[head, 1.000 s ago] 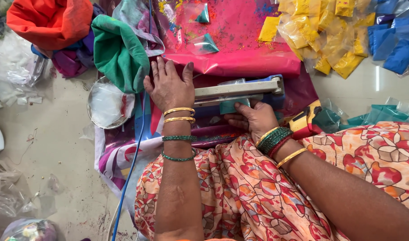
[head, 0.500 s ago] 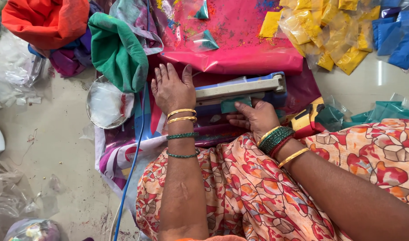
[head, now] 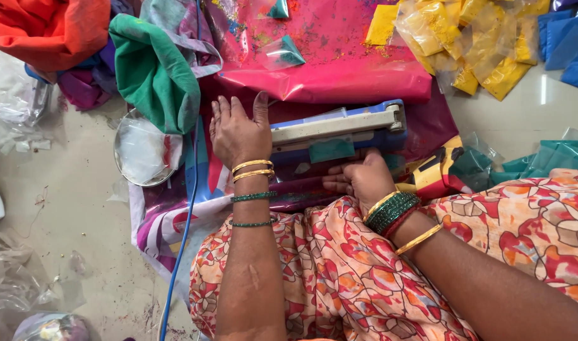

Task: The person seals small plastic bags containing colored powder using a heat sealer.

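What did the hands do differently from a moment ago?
Almost nothing changed. The left hand still presses flat on the end of the blue sealing machine, and the right hand still holds the teal packet under its bar. Only the view shifted slightly. The green cloth, round dish and yellow packets stayed put.

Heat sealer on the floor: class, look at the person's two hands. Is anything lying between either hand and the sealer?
Nothing visible does. The left hand rests flat on the near end of the heat sealer, pressing its arm. The right hand is at the sealer's front edge, beside the teal packet under the bar.
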